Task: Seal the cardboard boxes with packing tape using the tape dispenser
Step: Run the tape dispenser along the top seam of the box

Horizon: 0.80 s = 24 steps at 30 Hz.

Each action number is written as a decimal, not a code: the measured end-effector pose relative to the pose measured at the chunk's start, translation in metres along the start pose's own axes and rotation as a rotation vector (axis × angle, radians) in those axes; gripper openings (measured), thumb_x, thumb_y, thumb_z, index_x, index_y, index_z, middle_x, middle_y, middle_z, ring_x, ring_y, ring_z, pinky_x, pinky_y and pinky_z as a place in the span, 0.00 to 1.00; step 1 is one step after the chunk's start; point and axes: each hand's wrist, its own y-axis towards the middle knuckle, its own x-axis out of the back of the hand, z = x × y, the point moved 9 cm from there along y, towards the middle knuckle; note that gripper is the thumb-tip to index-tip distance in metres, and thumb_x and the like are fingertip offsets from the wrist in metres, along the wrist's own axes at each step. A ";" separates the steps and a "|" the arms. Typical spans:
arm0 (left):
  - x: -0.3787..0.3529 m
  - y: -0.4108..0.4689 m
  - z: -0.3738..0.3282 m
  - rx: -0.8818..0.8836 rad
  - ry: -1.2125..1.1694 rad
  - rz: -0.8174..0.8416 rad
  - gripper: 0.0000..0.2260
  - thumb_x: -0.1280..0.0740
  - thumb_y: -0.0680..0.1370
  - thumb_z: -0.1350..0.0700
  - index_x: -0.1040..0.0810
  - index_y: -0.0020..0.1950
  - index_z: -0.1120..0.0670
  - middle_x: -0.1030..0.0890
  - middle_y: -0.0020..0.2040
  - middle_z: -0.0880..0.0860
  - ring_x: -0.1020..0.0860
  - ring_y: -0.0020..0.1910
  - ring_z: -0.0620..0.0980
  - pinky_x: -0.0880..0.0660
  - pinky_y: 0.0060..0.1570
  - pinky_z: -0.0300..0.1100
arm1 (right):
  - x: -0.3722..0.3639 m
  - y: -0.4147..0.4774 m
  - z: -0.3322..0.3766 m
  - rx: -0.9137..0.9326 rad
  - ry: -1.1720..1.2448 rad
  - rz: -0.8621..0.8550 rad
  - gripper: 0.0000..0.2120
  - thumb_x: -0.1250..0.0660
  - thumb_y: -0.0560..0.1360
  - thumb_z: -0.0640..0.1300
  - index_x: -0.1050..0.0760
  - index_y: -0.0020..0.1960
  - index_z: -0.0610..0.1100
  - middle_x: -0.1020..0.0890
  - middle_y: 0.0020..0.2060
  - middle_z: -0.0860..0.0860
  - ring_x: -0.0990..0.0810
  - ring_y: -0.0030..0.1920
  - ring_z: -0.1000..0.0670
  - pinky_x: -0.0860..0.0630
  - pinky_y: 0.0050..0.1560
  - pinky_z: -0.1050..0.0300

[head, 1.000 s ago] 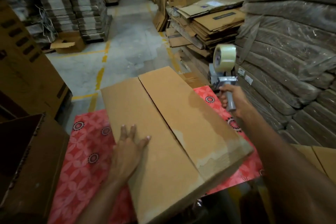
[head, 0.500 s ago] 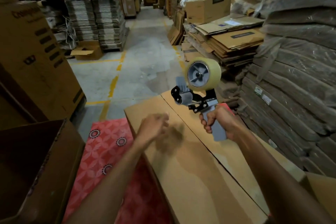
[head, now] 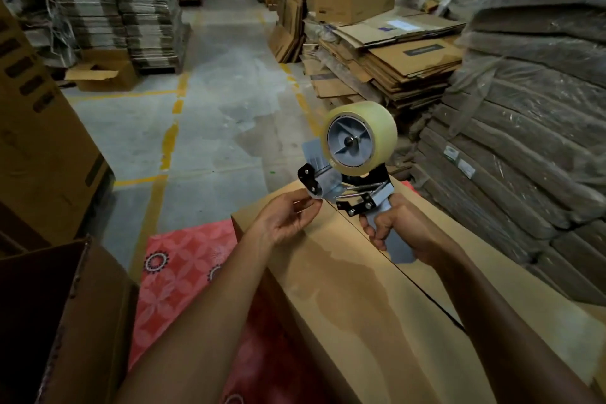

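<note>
1. Head view: the right hand (head: 390, 229) is clamped round the handle of the tape dispenser (head: 351, 174), held above the far end of the cardboard box (head: 344, 289).
2. The left hand (head: 285, 221) has its fingertips meeting at the front roller; whether they hold the clear tape end cannot be told.
3. Advised: free a short tab, seat it over the far edge on the open seam (head: 433, 300), then pull nearward with steady pressure.

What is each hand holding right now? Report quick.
Left hand: fingers pinch the tape dispenser's front end.
Right hand: grips the tape dispenser's handle.
</note>
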 end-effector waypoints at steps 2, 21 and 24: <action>0.007 0.006 -0.005 0.014 0.014 0.008 0.05 0.36 0.81 0.66 0.22 0.48 0.66 0.22 0.37 0.56 0.18 0.33 0.49 0.18 0.43 0.42 | -0.005 0.004 0.000 -0.006 0.005 -0.011 0.15 0.38 0.54 0.31 0.26 0.41 0.38 0.25 0.35 0.41 0.30 0.31 0.45 0.34 0.28 0.56; -0.009 0.022 -0.012 0.180 0.040 0.150 0.12 0.42 0.84 0.61 0.23 0.54 0.67 0.17 0.39 0.65 0.14 0.36 0.56 0.16 0.40 0.47 | -0.010 0.030 0.003 -0.027 0.022 0.029 0.17 0.38 0.56 0.30 0.28 0.45 0.37 0.24 0.33 0.44 0.30 0.28 0.47 0.34 0.27 0.56; -0.004 0.025 -0.013 0.180 0.009 0.103 0.09 0.44 0.84 0.65 0.27 0.50 0.67 0.19 0.31 0.62 0.16 0.28 0.53 0.18 0.30 0.41 | -0.008 0.034 0.001 -0.030 0.013 0.041 0.18 0.38 0.56 0.31 0.27 0.46 0.37 0.24 0.34 0.43 0.29 0.28 0.47 0.33 0.27 0.57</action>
